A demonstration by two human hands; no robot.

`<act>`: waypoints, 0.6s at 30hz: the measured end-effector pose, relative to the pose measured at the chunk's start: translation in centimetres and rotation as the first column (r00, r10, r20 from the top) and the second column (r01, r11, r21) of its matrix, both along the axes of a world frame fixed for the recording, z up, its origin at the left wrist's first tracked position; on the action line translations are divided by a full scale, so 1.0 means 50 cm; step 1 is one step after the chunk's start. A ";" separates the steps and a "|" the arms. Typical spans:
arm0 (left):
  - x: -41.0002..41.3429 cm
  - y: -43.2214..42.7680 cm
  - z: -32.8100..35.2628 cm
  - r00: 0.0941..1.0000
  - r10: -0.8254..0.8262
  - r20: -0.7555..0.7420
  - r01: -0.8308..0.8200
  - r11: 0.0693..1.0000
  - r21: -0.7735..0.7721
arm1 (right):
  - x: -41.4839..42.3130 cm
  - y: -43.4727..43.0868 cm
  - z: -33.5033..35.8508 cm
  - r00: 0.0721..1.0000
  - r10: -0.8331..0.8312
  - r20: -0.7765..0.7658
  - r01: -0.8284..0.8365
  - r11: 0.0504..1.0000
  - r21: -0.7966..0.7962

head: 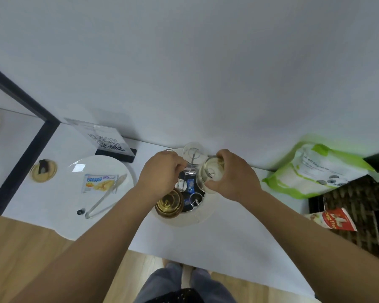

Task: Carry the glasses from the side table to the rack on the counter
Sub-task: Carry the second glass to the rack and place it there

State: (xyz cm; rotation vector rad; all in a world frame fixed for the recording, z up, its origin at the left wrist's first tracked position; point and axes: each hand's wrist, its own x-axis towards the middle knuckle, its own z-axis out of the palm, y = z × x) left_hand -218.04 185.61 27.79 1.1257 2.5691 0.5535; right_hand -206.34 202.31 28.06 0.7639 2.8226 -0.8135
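head — r hand [234, 178] grips glass [209, 177]

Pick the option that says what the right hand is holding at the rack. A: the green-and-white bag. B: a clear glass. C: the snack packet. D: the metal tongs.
B: the right hand is closed around a clear glass over the rack, while the metal tongs and the snack packet lie on the white plate and the green-and-white bag sits untouched to the right.
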 end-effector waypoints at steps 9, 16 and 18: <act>0.000 0.009 -0.010 0.999 0.035 0.015 -0.033 0.995 -0.089 | -0.005 -0.009 -0.064 0.995 0.004 0.101 -0.006 1.000 0.015; 0.000 0.012 -0.011 0.996 0.077 0.045 -0.073 0.994 -0.081 | -0.013 -0.024 -0.103 0.991 -0.035 0.131 0.029 0.999 0.043; -0.001 0.012 -0.013 0.994 0.090 0.056 -0.087 0.994 -0.069 | -0.015 -0.027 -0.111 0.989 -0.034 0.145 0.027 0.998 0.051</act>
